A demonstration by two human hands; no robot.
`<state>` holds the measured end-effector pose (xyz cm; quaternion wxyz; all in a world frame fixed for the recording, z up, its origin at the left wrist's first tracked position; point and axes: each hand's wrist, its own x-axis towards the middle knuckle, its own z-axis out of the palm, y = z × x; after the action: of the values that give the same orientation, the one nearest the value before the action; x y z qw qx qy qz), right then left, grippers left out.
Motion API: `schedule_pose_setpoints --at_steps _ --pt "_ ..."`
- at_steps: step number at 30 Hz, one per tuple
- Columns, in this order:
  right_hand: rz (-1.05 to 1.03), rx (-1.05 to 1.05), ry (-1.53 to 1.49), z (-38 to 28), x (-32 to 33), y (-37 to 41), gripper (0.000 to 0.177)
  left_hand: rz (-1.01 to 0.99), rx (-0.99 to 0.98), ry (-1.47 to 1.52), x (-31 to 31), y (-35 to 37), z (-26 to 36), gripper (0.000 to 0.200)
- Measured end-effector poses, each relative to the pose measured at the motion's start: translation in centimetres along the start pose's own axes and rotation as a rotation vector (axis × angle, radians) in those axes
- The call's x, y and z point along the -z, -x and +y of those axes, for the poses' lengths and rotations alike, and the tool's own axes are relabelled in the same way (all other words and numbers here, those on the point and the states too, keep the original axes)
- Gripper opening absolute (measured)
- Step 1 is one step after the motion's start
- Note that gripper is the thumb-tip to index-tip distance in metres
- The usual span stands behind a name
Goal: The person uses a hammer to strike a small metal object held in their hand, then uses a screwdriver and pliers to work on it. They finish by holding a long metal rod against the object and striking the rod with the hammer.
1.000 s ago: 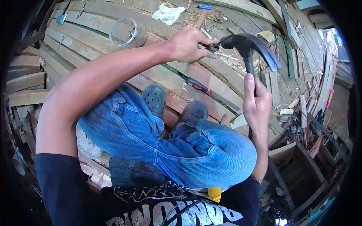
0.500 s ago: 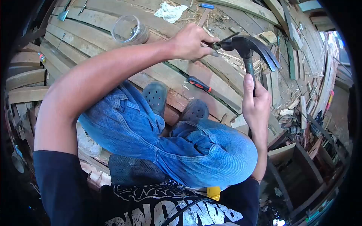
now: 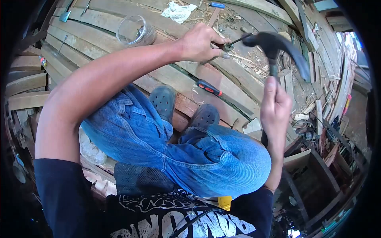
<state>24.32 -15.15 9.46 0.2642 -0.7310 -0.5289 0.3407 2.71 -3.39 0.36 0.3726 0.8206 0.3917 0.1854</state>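
Note:
A claw hammer [image 3: 273,47] with a dark curved head is in my right hand [image 3: 276,105], fingers wrapped round its handle and thumb laid along it. The hammer head is blurred and stands to the right of my left hand. My left hand [image 3: 201,43] pinches a slim dark metal piece [image 3: 238,39] between thumb and fingers; what kind of piece it is, I cannot tell. Its far end comes close to the hammer's striking face in this view. Below my left hand, a black and red handled tool [image 3: 209,88] lies on the boards.
Wooden boards [image 3: 166,79] form the surface ahead, strewn with wood chips. A clear plastic jar [image 3: 137,31] holds small dark items. Behind lie a white cloth [image 3: 178,12] and a blue-handled item [image 3: 216,5]. An open wooden frame [image 3: 313,174] stands at right, near scrap wood.
The hammer and my right hand have moved to the right, away from the metal piece. My left hand has hardly moved and keeps its pinch.

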Motion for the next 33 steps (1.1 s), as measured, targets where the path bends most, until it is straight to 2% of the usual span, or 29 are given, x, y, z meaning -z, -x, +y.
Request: schedule_pose_setpoints --at_steps 2,4,6,8,10,15,19,23,26,27,31,33 --pt "-0.086 0.054 0.249 -0.2 -0.1 -0.4 0.044 0.022 -0.065 -0.086 0.1 -0.2 0.0 0.033" --pt "-0.082 0.037 0.218 -0.7 0.3 -0.3 0.046 0.037 -0.078 -0.067 0.1 -0.5 -0.3 0.032" --pt "-0.032 -0.03 0.044 -0.7 0.5 0.0 0.047 0.04 -0.068 -0.04 -0.2 0.0 -0.6 0.032" --pt "-0.022 -0.005 0.051 -0.3 0.3 0.0 0.047 0.044 -0.082 -0.009 -0.4 0.0 -0.5 0.031" --pt "-0.106 0.013 0.244 -0.7 0.1 -0.2 0.046 0.045 -0.087 -0.035 -0.1 -0.1 -0.4 0.031" --pt "-0.024 0.018 0.001 -0.3 0.2 0.3 0.047 0.035 -0.065 0.02 -0.1 0.2 -0.3 0.031" --pt "-0.075 0.025 0.238 -0.8 -0.3 -0.1 0.045 0.02 -0.054 -0.046 0.3 0.0 0.3 0.031" --pt "0.028 0.031 0.099 -1.1 0.0 0.4 0.042 0.05 -0.052 -0.045 0.1 0.1 -0.4 0.036" --pt "-0.019 0.067 0.171 -0.8 -0.6 0.4 0.041 0.047 -0.077 0.0 0.2 0.0 -0.3 0.038" --pt "-0.091 0.043 0.279 -1.0 -0.4 0.2 0.04 0.028 -0.041 0.0 0.2 -0.1 -0.2 0.038" --pt "-0.03 0.039 0.101 -0.9 -0.5 0.3 0.04 0.03 -0.011 0.004 0.1 -0.2 -0.4 0.037" --pt "-0.038 0.051 0.11 -0.6 -0.8 0.3 0.041 0.032 -0.012 0.012 -0.2 0.3 -0.2 0.037"
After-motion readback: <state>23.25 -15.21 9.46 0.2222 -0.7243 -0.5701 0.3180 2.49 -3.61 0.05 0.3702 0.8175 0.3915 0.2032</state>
